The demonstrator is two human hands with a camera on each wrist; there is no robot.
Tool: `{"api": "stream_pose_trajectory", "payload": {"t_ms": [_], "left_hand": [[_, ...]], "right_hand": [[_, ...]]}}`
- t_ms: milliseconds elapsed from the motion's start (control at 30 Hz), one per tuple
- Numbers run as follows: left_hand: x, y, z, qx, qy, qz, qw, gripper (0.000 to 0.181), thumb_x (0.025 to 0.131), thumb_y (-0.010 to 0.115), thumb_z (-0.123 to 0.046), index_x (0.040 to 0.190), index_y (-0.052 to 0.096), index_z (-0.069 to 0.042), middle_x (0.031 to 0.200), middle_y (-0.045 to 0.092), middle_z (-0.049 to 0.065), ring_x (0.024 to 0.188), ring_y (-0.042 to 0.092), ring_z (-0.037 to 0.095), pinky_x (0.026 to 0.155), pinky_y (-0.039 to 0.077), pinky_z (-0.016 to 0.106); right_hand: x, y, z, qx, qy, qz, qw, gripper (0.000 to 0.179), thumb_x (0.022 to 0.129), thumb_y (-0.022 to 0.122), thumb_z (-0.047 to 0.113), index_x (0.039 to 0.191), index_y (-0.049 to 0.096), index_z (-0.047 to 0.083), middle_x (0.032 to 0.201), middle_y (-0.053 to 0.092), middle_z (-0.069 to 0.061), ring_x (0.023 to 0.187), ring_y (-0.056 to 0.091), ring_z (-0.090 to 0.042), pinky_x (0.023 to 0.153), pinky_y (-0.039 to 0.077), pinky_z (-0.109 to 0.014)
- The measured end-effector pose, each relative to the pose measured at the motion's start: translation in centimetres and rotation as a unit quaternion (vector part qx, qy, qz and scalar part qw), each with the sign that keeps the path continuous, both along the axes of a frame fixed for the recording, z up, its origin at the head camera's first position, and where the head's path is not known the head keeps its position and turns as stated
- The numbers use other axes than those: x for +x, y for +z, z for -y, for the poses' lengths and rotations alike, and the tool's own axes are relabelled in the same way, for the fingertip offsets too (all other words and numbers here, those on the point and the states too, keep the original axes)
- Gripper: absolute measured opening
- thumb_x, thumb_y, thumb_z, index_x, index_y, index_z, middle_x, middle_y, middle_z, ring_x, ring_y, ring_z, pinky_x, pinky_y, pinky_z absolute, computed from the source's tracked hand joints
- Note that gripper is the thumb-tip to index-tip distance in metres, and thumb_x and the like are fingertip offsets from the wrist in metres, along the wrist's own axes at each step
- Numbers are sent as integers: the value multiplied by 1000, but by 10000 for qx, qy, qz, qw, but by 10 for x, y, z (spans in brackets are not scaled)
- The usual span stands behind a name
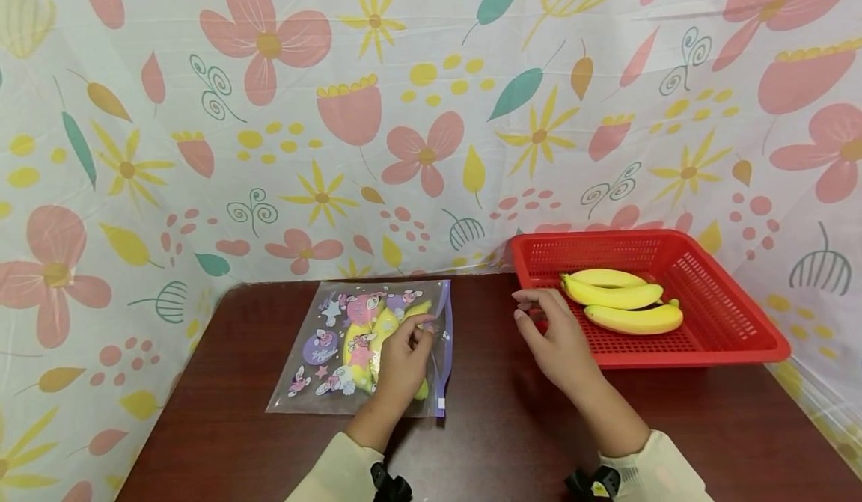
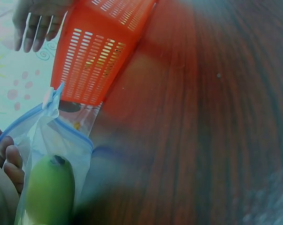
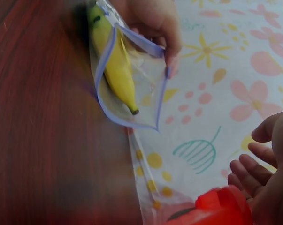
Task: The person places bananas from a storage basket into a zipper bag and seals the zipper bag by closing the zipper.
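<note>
A clear zip bag (image 1: 316, 382) printed with pink and purple cartoon figures lies on the table, its purple zip edge toward the right. Inside it are yellow bananas; the right wrist view shows one banana (image 3: 117, 70) with its stem toward the parted mouth. My left hand (image 1: 402, 360) pinches the bag's upper layer close to that mouth, lifting it. To the right, my right hand (image 1: 555, 341) hovers beside the red basket (image 1: 700, 358) with relaxed fingers and nothing in them. Several bananas (image 1: 633, 319) lie in the basket.
The dark brown table (image 1: 471, 450) carries the bag at its left and the basket at its right. Behind and at the left side hangs a floral cloth (image 1: 431, 210), which meets the table's back edge right behind the bag and basket.
</note>
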State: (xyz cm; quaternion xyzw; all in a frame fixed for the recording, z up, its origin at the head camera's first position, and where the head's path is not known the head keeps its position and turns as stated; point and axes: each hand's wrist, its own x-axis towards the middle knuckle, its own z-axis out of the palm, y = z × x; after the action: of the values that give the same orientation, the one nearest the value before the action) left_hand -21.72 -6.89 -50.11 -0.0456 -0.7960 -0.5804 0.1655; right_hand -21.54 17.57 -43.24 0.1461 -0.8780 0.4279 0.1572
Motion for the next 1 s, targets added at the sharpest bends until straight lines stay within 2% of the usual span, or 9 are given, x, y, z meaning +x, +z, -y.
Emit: {"api": "stream_pose_trajectory", "payload": {"t_ms": [100,300,367,600,800,1000], "left_hand": [[0,0,0,20,-7,-22,10000,21,96,62,-11,113,74,-13,66,51,-4,51,40,1,48,36,19],[0,0,0,5,-6,-54,10000,21,96,62,-11,113,74,-14,65,51,-3,51,40,1,48,36,19],[0,0,0,-6,8,-44,10000,21,96,62,-12,113,74,-14,65,51,-4,51,40,1,48,36,20],[0,0,0,25,3,25,10000,21,96,62,-12,113,74,-14,66,51,-3,51,40,1,48,36,19],[0,0,0,18,6,41,10000,21,96,62,-12,113,74,-14,66,51,-4,52,41,1,49,36,19],[0,1,0,-9,9,43,10000,21,96,62,-12,114,73,-13,66,51,-4,52,41,1,49,36,19]], "right_hand": [[-2,1,-7,215,-73,67,9997,27,100,61,17,127,61,15,121,59,-5,109,59,-21,85,51,-26],[-3,2,-19,560,-129,484,9972,34,100,62,19,133,57,11,128,56,-11,118,55,-29,98,50,-53],[-3,3,-23,620,-124,641,9959,36,101,61,20,135,56,11,130,55,-13,120,54,-31,102,48,-57],[-7,5,-35,825,-133,779,9934,37,103,55,19,139,53,9,135,52,-18,125,51,-35,106,44,-61],[-13,8,-47,1056,-77,1151,9877,43,103,54,18,145,49,8,145,46,-23,134,44,-41,109,38,-68],[-17,10,-53,1328,-169,1293,9825,43,104,48,15,145,48,5,146,44,-26,136,43,-43,109,37,-68]]}}
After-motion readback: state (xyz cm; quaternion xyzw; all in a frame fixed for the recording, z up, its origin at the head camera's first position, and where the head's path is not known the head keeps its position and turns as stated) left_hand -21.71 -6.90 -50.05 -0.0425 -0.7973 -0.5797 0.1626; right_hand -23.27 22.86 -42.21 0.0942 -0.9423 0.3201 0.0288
